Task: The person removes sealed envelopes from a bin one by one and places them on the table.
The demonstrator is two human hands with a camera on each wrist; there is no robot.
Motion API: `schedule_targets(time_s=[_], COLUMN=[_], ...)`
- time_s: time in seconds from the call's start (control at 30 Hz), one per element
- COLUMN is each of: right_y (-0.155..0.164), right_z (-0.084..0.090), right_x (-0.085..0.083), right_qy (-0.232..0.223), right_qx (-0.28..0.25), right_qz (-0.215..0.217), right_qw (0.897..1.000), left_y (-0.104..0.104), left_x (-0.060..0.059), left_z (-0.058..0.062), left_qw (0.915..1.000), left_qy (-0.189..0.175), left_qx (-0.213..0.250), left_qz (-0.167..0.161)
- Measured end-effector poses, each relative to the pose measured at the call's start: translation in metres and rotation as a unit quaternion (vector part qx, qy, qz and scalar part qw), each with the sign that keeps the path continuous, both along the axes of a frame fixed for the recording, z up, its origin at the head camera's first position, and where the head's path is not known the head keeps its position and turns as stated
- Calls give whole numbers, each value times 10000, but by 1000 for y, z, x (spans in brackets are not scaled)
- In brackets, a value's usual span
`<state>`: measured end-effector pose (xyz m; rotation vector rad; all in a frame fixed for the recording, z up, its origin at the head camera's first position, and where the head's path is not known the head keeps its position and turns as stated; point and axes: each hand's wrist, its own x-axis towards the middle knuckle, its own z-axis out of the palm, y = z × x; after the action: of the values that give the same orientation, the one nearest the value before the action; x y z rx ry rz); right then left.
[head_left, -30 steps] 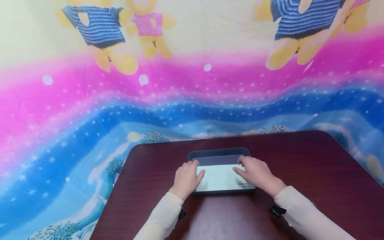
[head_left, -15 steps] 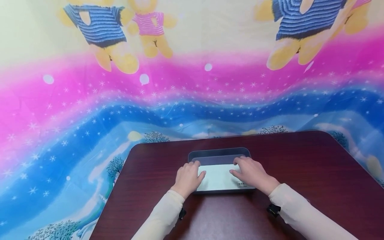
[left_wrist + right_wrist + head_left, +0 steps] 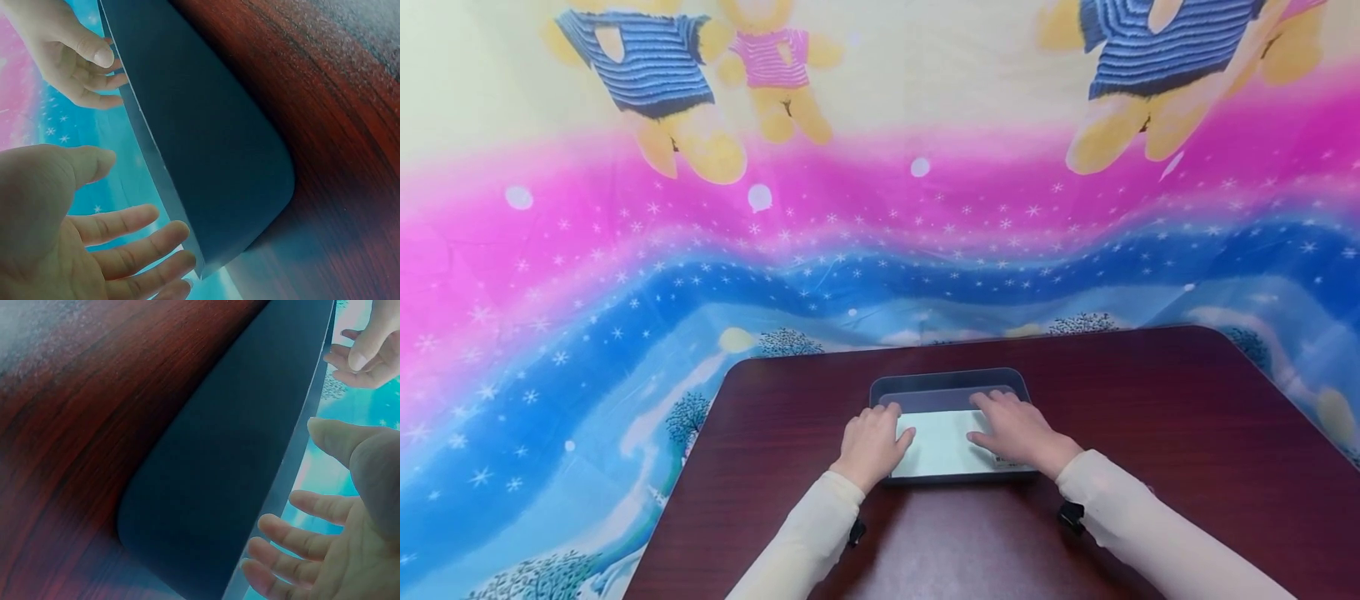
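A dark, shallow box with rounded corners lies on the table. A flat, whitish rectangular piece fills its near part, with a small printed label partly covered at the lower right. My left hand hovers over the left end, fingers loosely spread and pointing away. Over the right part of the white piece is my right hand, thumb apart from the fingers. In the left wrist view the left hand has its fingertips right at the box rim; the right wrist view shows the right hand likewise. Neither grips anything.
The dark red-brown wooden table has rounded far corners. Behind it hangs a cloth printed with teddy bears, snowflakes and pink and blue bands. Black straps sit at both wrists, below cream sleeves.
My right hand has shifted left across the white piece, covering more of the label. The left hand has barely moved, and the box stays in place.
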<state>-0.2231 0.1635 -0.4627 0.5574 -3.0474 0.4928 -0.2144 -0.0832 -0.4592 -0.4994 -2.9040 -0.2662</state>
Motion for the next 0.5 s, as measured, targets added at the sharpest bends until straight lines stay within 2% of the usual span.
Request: schedule_targets(time_s=[0.5], right_y=[-4], right_z=[-4], right_x=[-3], right_qy=[-422], right_qx=[412], right_qz=[150], right_qw=[9981], left_y=[6], left_x=[-1], left_z=[-3], left_qw=[9989], left_qy=[-351], left_qx=[-282], left_qz=[-94])
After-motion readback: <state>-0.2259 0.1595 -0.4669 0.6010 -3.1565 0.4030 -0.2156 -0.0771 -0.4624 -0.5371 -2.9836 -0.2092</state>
